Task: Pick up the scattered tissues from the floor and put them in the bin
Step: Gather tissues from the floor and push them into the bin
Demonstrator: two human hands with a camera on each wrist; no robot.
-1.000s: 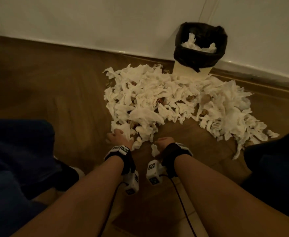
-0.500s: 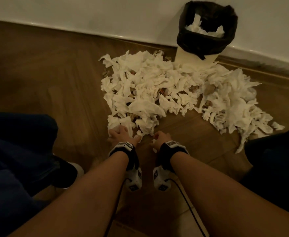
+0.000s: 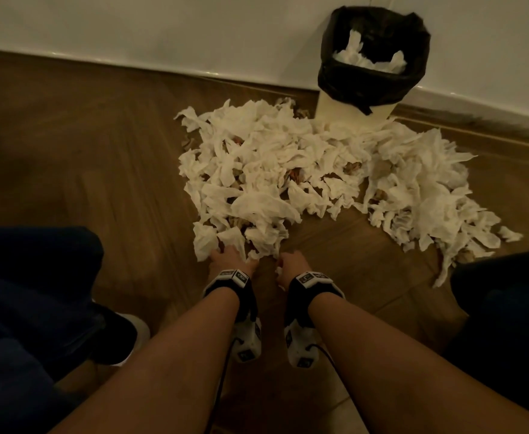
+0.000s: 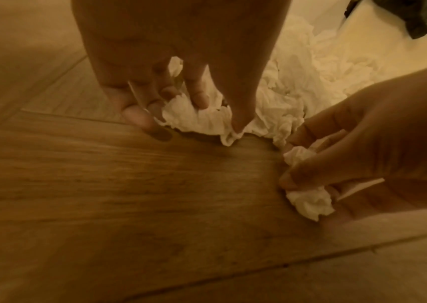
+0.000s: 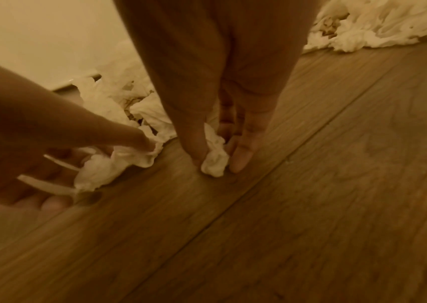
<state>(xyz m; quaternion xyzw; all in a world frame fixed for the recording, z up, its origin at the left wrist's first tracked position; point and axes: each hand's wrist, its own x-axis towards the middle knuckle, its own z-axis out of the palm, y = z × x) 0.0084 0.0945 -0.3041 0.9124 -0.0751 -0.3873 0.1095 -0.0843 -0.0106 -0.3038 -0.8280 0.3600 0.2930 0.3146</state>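
A wide heap of crumpled white tissues (image 3: 288, 170) covers the wooden floor in front of the bin (image 3: 372, 57), which has a black liner and some tissues inside. My left hand (image 3: 230, 261) is at the heap's near edge, its fingers and thumb pinching a crumpled tissue (image 4: 197, 119) against the floor. My right hand (image 3: 291, 266) is just beside it, thumb and fingers closed round a small tissue wad (image 5: 215, 162) low over the boards. The same wad (image 4: 308, 201) shows in the left wrist view.
A white wall and skirting board (image 3: 194, 70) run behind the bin. My dark-clothed knees (image 3: 31, 277) flank the hands on both sides, the right one (image 3: 507, 308) near the heap's right edge. Bare wooden floor (image 3: 69, 151) lies to the left.
Both hands have moved forward to the heap's near edge. The right hand picked up the loose wad that lay beside it; the left hand closed on a tissue.
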